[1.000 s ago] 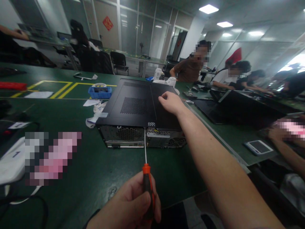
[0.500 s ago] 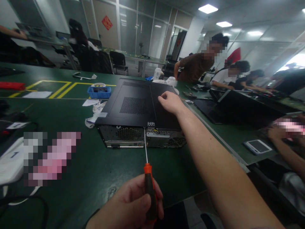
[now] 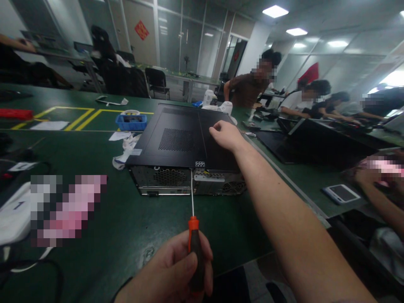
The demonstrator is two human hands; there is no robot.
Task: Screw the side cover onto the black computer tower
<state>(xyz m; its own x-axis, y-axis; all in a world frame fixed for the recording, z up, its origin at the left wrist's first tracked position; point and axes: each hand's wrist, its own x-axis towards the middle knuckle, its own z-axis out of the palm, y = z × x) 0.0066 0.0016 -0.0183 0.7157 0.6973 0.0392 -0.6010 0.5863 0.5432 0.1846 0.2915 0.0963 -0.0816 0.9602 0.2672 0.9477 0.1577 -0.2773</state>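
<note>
A black desktop computer case [image 3: 179, 136] lies flat on the green table [image 3: 94, 219], its metal rear panel facing me. My left hand [image 3: 172, 271] is closed around the orange-and-black handle of a screwdriver [image 3: 193, 229]; the thin shaft reaches up to the top edge of the rear panel. My right hand [image 3: 225, 135] rests on the case's top cover near its right side, fingers curled down against it.
A blue parts bin [image 3: 131, 122] and white papers [image 3: 121, 136] lie left of the case. A phone [image 3: 341, 194] sits at right near another person's arm [image 3: 378, 198]. Several people work at tables behind. Cables and a white item lie at far left.
My left hand has turned slightly on the screwdriver handle. The case and my right hand have stayed put. A person in the background has shifted.
</note>
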